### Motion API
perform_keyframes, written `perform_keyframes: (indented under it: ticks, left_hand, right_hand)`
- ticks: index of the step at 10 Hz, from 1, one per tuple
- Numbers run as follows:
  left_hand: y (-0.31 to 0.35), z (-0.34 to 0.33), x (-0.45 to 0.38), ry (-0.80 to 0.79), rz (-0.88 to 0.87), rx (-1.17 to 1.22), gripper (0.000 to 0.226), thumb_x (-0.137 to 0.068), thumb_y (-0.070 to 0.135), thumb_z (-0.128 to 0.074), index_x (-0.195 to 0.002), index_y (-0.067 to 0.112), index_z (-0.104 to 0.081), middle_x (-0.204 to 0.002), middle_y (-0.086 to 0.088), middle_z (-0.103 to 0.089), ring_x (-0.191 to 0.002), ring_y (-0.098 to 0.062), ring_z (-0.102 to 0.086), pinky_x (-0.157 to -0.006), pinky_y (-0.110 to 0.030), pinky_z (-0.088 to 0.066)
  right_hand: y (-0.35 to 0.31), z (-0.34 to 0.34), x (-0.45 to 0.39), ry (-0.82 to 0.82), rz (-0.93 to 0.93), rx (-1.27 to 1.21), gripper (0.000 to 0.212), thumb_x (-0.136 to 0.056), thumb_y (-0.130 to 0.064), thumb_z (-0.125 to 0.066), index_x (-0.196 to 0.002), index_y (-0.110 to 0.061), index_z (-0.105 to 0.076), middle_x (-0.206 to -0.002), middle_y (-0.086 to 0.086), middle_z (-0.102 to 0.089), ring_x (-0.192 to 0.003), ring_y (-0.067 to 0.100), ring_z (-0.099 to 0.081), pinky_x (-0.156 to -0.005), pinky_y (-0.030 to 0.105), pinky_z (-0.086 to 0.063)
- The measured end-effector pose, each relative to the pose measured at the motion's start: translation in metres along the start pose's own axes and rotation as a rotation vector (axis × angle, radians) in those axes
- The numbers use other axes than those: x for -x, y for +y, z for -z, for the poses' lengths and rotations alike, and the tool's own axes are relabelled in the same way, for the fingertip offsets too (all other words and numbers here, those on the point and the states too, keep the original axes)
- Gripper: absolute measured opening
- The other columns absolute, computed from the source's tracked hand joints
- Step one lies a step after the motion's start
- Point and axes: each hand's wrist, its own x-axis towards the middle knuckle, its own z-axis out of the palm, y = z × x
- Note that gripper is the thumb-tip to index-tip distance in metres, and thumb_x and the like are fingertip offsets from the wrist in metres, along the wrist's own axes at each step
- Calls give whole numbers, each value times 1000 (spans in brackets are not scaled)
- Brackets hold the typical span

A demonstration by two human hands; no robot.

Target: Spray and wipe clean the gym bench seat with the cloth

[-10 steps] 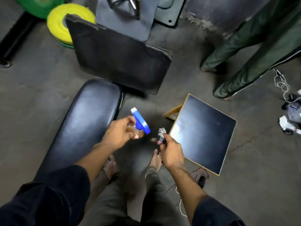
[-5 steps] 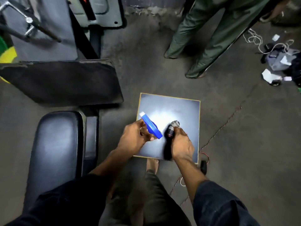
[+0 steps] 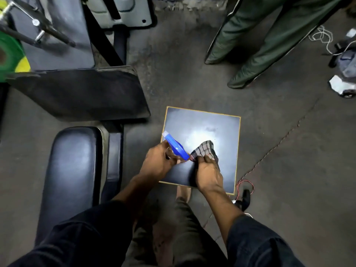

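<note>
Cloth (image 3: 205,151), one checked piece, is pinched in the right hand (image 3: 209,175) over a square dark board (image 3: 221,128). One blue-headed spray bottle (image 3: 176,147) is gripped in the left hand (image 3: 159,161). One bench seat (image 3: 75,166) lies to the left, apparently untouched. Preparation seems in hand; next, both hands must swing left to spray it.

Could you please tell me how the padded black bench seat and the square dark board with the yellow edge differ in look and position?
The bench seat is long, cushioned and round-cornered; the square board is flat with sharp corners and a thin yellow border. The bench seat lies at the person's left with nothing over it; the square board sits straight ahead, under the left hand with the spray bottle and the right hand with the checked cloth. Both are dark and glossy.
</note>
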Motion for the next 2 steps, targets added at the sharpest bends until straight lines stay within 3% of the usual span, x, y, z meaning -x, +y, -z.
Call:
perform_keyframes:
  ticks: [1,2]
  left_hand:
    - [-2,2,4,21,-30,-11,61,-73,30,-90,-130,30,-66,-111,12,-76,-93,3,-64,-75,1,-37]
    - [-15,5,14,61,-1,12,82,-73,19,-93,-146,24,-57,-141,3,-69,-123,-13,-63,-87,-9,-36]
  right_hand:
    - [-4,9,4,66,54,77,44,-106,-11,-44,-149,-17,-54,-151,9,-57,-141,30,-56,-108,39,-50]
    - [-7,6,20,76,93,86,43,-106,-16,-47,-149,-17,-56,-148,11,-62,-138,32,-60,-107,37,-51]
